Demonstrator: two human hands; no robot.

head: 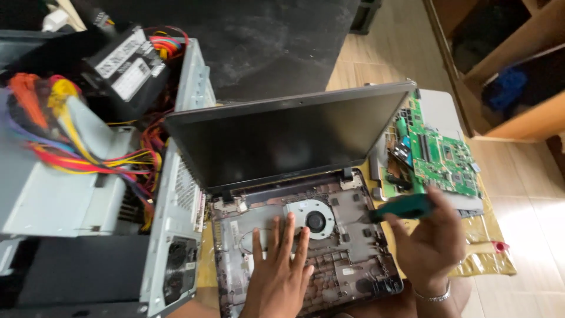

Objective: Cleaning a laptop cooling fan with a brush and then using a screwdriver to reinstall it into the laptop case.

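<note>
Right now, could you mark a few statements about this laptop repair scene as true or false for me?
1. The left hand rests flat on the opened laptop base. True.
2. The right hand holds a red hammer. False: it holds a green-handled screwdriver.
3. The cooling fan sits uncovered in the laptop base. True.
4. The laptop screen is folded shut. False: it stands open and dark.
5. A green circuit board lies to the right of the laptop. True.
</note>
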